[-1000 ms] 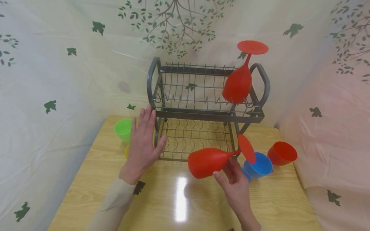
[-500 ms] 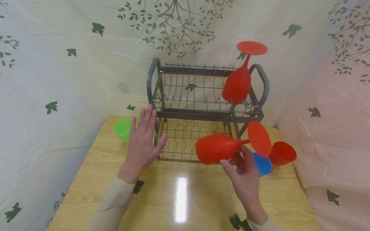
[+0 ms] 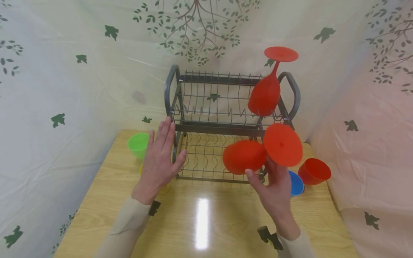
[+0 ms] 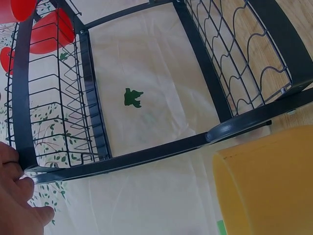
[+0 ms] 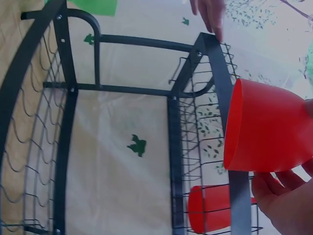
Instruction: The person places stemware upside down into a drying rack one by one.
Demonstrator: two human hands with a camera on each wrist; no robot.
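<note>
My right hand [image 3: 274, 188] holds a red plastic wine glass [image 3: 243, 156] where bowl meets stem, in front of the two-tier dish rack [image 3: 219, 129]. The glass lies on its side in the air, its foot tipped toward the head camera; the right wrist view shows its bowl [image 5: 271, 127] near the upper tier's front bar. Another red wine glass [image 3: 266, 94] stands upside down at the upper tier's right end. Straight-fingered, my left hand [image 3: 157, 163] rests its fingertips at the rack's upper left front corner, as the left wrist view also shows at the frame [image 4: 24, 122].
Left of the rack stand a green cup [image 3: 138, 144] and a yellow cup [image 4: 274, 186], partly behind my left hand. On the right are a blue cup [image 3: 297, 184], partly covered, and a red cup [image 3: 314, 172]. A patterned sheet hangs behind the wooden table [image 3: 180, 222].
My right hand has lifted the wine glass up and toward the rack, and its foot has turned more toward the head camera. My left hand stays at the rack's corner.
</note>
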